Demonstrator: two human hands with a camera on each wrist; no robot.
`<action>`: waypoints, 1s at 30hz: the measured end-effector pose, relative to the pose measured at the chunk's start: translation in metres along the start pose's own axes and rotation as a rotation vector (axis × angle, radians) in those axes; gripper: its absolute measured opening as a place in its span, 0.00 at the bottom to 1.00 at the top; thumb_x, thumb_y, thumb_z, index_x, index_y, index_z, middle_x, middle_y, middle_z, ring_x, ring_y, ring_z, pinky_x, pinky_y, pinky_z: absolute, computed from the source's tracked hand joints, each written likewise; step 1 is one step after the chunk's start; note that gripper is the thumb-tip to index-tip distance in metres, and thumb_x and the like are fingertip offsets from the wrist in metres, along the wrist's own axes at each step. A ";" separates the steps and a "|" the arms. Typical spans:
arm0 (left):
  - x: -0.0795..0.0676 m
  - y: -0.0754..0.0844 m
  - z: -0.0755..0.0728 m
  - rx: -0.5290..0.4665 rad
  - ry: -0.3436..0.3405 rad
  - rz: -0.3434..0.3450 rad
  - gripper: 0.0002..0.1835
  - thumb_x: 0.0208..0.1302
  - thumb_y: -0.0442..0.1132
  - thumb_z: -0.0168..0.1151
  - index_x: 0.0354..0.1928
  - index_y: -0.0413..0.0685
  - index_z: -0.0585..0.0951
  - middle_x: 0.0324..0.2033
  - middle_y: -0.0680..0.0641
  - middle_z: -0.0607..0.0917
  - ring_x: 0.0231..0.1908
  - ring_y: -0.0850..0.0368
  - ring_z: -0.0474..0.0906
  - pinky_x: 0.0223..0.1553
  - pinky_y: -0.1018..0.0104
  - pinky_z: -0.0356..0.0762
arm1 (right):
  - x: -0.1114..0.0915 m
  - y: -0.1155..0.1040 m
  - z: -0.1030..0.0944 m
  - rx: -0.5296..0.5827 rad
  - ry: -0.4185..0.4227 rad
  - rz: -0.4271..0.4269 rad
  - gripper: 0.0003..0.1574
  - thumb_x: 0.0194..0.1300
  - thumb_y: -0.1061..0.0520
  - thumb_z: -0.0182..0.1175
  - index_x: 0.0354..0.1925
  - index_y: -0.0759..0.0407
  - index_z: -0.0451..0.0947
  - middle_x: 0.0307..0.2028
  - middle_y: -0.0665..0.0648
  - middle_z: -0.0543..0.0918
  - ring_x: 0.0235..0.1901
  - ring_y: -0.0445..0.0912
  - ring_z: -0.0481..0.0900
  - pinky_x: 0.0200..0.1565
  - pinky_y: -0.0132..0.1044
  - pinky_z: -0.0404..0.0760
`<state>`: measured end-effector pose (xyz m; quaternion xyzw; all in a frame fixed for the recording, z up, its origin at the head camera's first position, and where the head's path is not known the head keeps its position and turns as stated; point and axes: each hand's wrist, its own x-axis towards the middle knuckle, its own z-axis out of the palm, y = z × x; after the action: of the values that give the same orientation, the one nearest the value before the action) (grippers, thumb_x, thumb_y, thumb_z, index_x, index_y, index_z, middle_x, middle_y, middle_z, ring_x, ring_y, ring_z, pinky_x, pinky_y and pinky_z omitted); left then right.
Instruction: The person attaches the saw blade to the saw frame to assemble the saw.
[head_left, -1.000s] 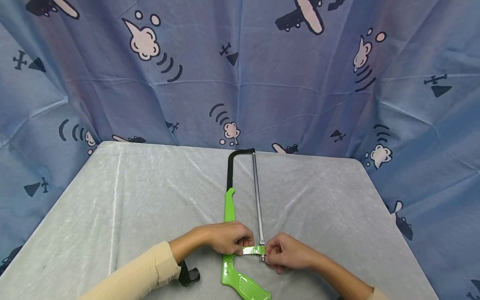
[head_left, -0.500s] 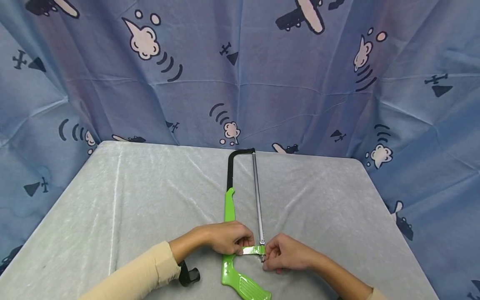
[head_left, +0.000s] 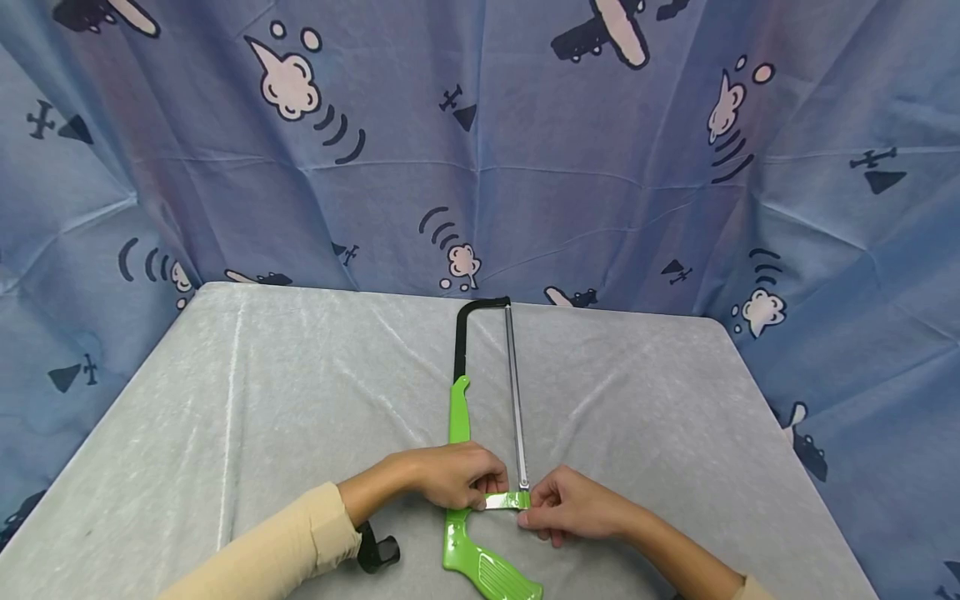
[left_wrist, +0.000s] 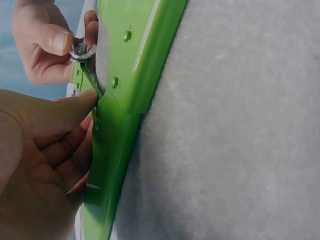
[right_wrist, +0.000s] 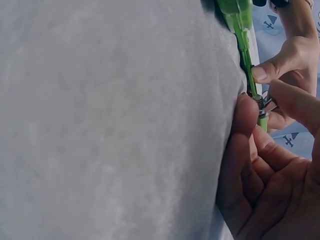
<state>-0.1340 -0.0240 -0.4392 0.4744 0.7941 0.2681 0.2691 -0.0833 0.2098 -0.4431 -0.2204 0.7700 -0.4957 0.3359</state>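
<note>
A hacksaw with a green handle (head_left: 491, 567), black front frame (head_left: 460, 342) and silver blade (head_left: 515, 392) lies on the table, its far end near the back edge. My left hand (head_left: 461, 473) pinches the green crossbar (head_left: 495, 501) between handle and blade, thumb on one face, as the left wrist view also shows. At the bar's outer end, my right hand (head_left: 577, 504) has thumb and fingers round a small silver wing nut (left_wrist: 81, 51) on a threaded bolt. From the head, the right thumb hides this nut; the right wrist view shows the bolt (right_wrist: 259, 102) between thumb and fingers.
A pale grey cloth covers the table (head_left: 315, 375). Behind it hangs a blue curtain (head_left: 570, 192) printed with planes and clouds. A black fitting (head_left: 378, 552) sits by the left wrist, close to the saw handle.
My right thumb has slid leftward across the wing nut and now covers it in the head view. The left hand and the hacksaw stay in place.
</note>
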 end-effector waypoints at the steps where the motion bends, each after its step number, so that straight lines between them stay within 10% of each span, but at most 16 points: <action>1: 0.000 0.000 0.000 -0.002 -0.001 0.000 0.10 0.56 0.27 0.67 0.36 0.48 0.80 0.25 0.60 0.75 0.28 0.71 0.70 0.34 0.79 0.71 | 0.000 0.000 0.000 0.004 -0.001 0.003 0.24 0.67 0.54 0.62 0.21 0.72 0.76 0.15 0.59 0.77 0.14 0.38 0.73 0.17 0.26 0.67; 30: 0.000 -0.001 0.001 0.008 -0.003 0.006 0.10 0.56 0.28 0.67 0.37 0.49 0.80 0.26 0.61 0.75 0.29 0.71 0.70 0.35 0.80 0.70 | 0.000 0.004 -0.004 0.114 -0.031 0.046 0.07 0.62 0.67 0.58 0.30 0.72 0.79 0.18 0.52 0.78 0.16 0.39 0.76 0.18 0.25 0.71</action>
<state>-0.1343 -0.0244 -0.4403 0.4782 0.7935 0.2648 0.2675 -0.0863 0.2138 -0.4458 -0.1909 0.7400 -0.5274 0.3712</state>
